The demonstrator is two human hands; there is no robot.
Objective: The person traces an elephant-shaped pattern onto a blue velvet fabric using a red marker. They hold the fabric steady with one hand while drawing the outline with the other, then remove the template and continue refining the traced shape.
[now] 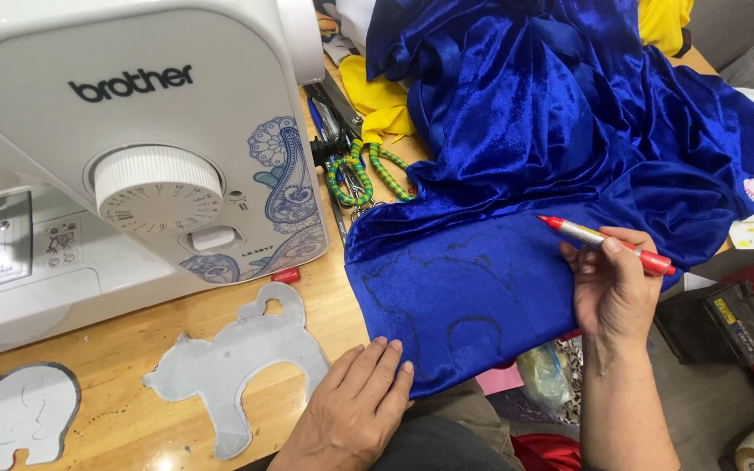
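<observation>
Blue velvet fabric [499, 174] is lying heaped across the right half of the wooden surface [133, 410], with one flat corner drawn forward to the near edge. Only the head view is available.

The left hand [355, 410] is resting palm down at that near corner, its fingers [386, 366] stretched out flat and together, gripping nothing; the fingertips are pressing on the cloth edge, which appears to be keeping the nap from sliding and the panel smooth. The right hand [613, 288] is holding a red-capped marker [608, 237], its fingers curled closed around the barrel, the tip pointing left and lifted clear of the cloth at the right side of the flattened panel.

On that panel a dark traced outline [447, 296] is showing faintly: curved lines with arches, matching in kind the animal-shaped template [237, 366] lying on the bare wood just beside the left hand. A second, elephant-like template [15, 410] is sitting at the near left corner, well apart from the cloth.

A white sewing machine [133, 148] is standing at the left, behind the templates. Between it and the velvet, scissors with green-and-yellow wrapped handles [364, 174] are lying beside yellow cloth [381, 100].

The velvet is looking glossy, deeply folded in the heap, smooth only where held.
</observation>
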